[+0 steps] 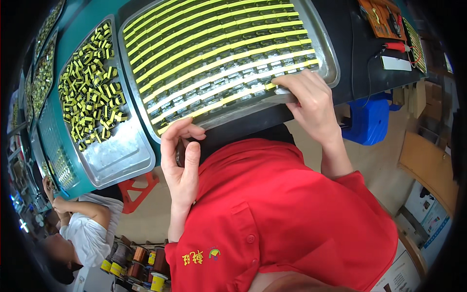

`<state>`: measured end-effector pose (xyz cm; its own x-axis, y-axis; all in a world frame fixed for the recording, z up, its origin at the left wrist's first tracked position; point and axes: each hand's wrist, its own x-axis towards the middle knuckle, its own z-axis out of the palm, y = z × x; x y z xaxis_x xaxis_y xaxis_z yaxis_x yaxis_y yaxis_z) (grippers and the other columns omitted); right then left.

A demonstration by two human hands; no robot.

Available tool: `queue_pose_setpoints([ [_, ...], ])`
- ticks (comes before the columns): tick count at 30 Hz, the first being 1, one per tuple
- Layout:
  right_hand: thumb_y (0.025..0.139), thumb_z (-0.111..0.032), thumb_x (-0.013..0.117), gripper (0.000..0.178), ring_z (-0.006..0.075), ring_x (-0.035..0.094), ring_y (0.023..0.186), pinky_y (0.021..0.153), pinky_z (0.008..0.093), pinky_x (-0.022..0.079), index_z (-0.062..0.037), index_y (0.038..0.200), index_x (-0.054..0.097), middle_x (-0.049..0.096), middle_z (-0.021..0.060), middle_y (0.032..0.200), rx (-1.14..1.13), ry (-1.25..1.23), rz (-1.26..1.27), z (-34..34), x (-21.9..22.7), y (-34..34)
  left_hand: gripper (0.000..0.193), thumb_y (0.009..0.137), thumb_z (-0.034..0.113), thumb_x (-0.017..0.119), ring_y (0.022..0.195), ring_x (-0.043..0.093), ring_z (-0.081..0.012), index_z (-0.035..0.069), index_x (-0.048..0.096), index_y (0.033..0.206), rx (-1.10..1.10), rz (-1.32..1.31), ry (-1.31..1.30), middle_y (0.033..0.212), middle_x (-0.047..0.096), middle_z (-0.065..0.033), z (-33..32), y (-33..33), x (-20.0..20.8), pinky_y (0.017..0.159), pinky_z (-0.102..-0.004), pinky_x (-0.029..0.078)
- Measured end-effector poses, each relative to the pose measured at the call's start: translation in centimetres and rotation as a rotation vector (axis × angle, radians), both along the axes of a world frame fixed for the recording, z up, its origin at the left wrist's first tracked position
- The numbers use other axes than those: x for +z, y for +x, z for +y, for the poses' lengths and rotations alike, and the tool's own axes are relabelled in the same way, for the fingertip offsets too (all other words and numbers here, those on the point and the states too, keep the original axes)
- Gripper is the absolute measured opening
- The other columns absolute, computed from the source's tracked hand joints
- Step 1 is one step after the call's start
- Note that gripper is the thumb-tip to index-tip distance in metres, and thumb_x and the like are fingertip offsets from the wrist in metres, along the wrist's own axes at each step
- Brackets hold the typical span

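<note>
A large metal tray (pixel 328 63) lies in front of me, filled with straight rows of small yellow-taped coil components (pixel 219 61). My right hand (pixel 311 100) is at the tray's near right edge, at the end of the nearest row. Its thumb and fingers are closed together, with a small greyish-white bit showing between them; the fingers hide what it is. At the near left corner of the tray is my left hand (pixel 180 155), fingers curved and thumb apart. Nothing shows in its grasp.
Left of the tray stands a second metal tray (pixel 121 168) with a loose heap of yellow-and-black components (pixel 92 87). Tools on an orange board (pixel 382 19) and a red-handled probe (pixel 398 46) lie at right. A blue stool (pixel 367 121) stands below. Another person (pixel 87 224) works at left.
</note>
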<state>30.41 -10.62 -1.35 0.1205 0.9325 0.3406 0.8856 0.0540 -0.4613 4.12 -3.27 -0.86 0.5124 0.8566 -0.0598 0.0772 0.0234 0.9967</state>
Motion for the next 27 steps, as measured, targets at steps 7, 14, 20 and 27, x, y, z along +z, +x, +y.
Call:
queue_pose_setpoints([
  [7,0.062,0.017,0.056,0.047,0.0287,0.059,0.079,0.07,0.0362,0.046,-0.0034,0.103,0.064,0.063,0.0126,0.09,-0.006,-0.106,0.035,0.0,1.5,0.1,0.041,0.085,-0.002,0.062,0.085,0.057,-0.0094,0.004,0.052,0.124,0.144,0.249,0.331,0.103,0.064,-0.0055,1.6,-2.5,1.0,0.06,-0.0204,0.038],
  [14,0.072,0.019,0.048,0.042,0.0166,0.058,0.083,0.071,0.024,0.043,-0.0009,0.106,0.062,0.06,0.0075,0.095,-0.137,-0.007,0.19,-1.4,0.2,3.5,0.018,0.087,0.006,0.064,0.107,0.056,-0.0255,0.005,0.065,0.105,0.469,0.715,0.783,0.111,0.06,-0.0113,11.9,-10.9,2.3,0.09,-0.0343,0.043],
  [20,0.099,-0.006,0.043,0.024,0.013,0.055,0.096,0.086,0.0249,0.041,0.0022,0.113,0.06,0.062,0.0075,0.11,-0.37,0.245,0.422,-3.3,-3.9,10.0,0.023,0.092,0.02,0.059,0.115,0.051,-0.0275,0.011,0.066,0.113,0.595,0.752,0.848,0.122,0.054,-0.0131,23.7,-19.3,0.4,0.098,-0.0362,0.041],
  [27,0.101,-0.012,0.04,0.027,0.0098,0.04,0.079,0.082,0.0233,0.037,0.0006,0.12,0.055,0.061,0.0089,0.116,-0.454,0.408,0.773,-6.8,-8.7,13.6,0.044,0.097,0.025,0.051,0.122,0.05,-0.0221,0.007,0.047,0.137,0.432,0.563,0.444,0.13,0.055,-0.0127,30.1,-19.8,-1.6,0.102,-0.0314,0.038],
])
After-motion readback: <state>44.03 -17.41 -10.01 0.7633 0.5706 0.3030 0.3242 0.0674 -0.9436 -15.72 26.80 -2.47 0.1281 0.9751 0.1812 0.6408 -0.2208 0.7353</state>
